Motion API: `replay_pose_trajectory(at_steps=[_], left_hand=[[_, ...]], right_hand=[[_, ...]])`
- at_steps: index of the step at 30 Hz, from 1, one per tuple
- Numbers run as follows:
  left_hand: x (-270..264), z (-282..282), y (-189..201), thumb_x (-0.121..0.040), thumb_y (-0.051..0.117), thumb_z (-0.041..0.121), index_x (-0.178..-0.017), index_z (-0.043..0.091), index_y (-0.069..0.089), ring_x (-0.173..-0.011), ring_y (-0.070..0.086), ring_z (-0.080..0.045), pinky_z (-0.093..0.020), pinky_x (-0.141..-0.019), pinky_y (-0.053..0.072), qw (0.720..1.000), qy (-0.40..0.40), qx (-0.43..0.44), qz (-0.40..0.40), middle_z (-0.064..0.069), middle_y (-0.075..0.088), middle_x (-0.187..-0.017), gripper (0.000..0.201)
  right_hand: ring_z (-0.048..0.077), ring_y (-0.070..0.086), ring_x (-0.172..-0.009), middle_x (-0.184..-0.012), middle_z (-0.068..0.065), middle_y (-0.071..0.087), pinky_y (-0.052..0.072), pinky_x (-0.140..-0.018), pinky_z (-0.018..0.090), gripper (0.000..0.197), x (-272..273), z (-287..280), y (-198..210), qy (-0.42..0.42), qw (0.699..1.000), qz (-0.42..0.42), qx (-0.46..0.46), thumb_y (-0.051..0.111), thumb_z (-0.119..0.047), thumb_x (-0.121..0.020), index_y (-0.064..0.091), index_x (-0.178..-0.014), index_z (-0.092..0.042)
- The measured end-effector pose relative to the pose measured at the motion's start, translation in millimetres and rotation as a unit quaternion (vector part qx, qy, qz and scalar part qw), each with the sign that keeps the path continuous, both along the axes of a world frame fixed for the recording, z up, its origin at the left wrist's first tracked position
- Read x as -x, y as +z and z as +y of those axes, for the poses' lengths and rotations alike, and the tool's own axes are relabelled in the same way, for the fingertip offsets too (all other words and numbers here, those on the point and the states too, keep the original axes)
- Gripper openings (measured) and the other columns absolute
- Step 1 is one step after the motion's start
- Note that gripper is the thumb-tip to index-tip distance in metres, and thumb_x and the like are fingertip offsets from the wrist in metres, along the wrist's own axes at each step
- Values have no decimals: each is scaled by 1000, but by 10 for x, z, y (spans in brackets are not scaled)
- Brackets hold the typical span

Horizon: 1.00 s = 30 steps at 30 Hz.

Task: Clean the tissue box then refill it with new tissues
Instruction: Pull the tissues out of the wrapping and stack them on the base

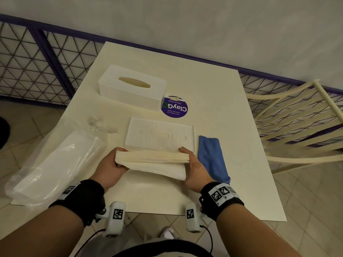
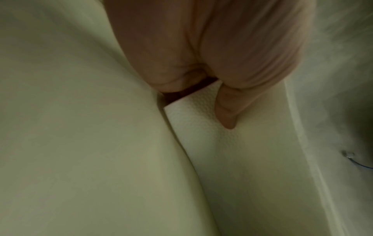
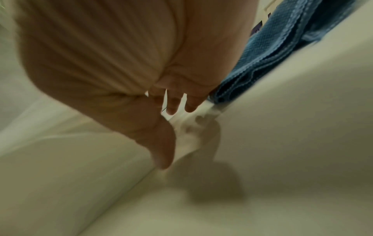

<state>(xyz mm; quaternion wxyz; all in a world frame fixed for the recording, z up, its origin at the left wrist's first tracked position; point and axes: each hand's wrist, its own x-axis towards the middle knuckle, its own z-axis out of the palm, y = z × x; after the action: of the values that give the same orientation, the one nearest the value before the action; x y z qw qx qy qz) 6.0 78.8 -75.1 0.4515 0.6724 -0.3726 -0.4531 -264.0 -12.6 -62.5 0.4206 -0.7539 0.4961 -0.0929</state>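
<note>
— Where are we with the refill?

— We hold the tissue stack (image 1: pixel 151 162) between left hand (image 1: pixel 111 164) and right hand (image 1: pixel 193 167), fingers curled around its ends, near the table (image 1: pixel 222 108) edge. The tissue box (image 1: pixel 132 87) stands beyond, its base plate (image 1: pixel 159 136) off.

— So what's left?

— Loading and closing, we reckon; the cloth (image 1: pixel 211 156) lies aside.

The left hand (image 2: pixel 201 44) filled the top of the left wrist view, seen from close in. Its thumb (image 2: pixel 226 110) pressed down on the embossed top sheet of the tissue stack (image 2: pixel 212 143), while curled fingers (image 2: pixel 171 79) sat at the stack's end. The stack's edge ran beside the pale, smooth table (image 2: pixel 80 127). The right side was blurred and dim.
</note>
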Motion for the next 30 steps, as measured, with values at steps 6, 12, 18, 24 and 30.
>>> replay_pose_trajectory(at_steps=[6, 12, 18, 24, 30], left_hand=[[-21, -10, -31, -76, 75, 11, -84, 44, 58, -90, 60, -17, -33, -83, 45, 1000, -11, 7, -4, 5, 68, -93, 38], [-19, -3, -38, -70, 71, 20, -86, 51, 56, -98, 59, -18, -34, -91, 44, 1000, 4, -3, -3, 2, 66, -101, 38], [-12, -107, 48, -85, 69, 13, -100, 40, 55, -101, 62, -15, -35, -92, 47, 999, 13, -7, -49, 8, 66, -105, 34], [-18, -712, 415, -84, 71, 24, -120, 18, 56, -96, 64, -16, -32, -87, 49, 995, 30, 4, -91, 3, 66, -104, 39], [-23, -1094, 411, -88, 66, 27, -130, 13, 52, -100, 64, -21, -34, -89, 49, 989, 38, -40, -139, -4, 68, -114, 46]], right_hand=[[2, 53, -111, -121, -14, 55, 39, -89, 5, 63, -56, -38, 4, -49, 996, -70, -14, 73, -25, -80, 41, -133, -33], [-10, 54, -94, -97, -20, 59, 42, -88, 11, 35, -65, -96, -12, -74, 992, -103, -17, 67, -21, -84, 49, -112, -32], [0, 51, -63, -71, -8, 53, 41, -64, 13, 11, -82, -203, 48, -122, 989, -77, -28, 62, -22, -89, 55, -91, -15], [26, 64, -91, -98, 6, 67, 54, -82, 38, 29, -251, -679, 289, -224, 969, -90, -49, 53, -35, -91, 58, -111, -14], [20, 58, -80, -97, 5, 60, 46, -37, 18, 36, -415, -1019, 362, -259, 964, -40, -37, 51, -26, -95, 52, -127, -10]])
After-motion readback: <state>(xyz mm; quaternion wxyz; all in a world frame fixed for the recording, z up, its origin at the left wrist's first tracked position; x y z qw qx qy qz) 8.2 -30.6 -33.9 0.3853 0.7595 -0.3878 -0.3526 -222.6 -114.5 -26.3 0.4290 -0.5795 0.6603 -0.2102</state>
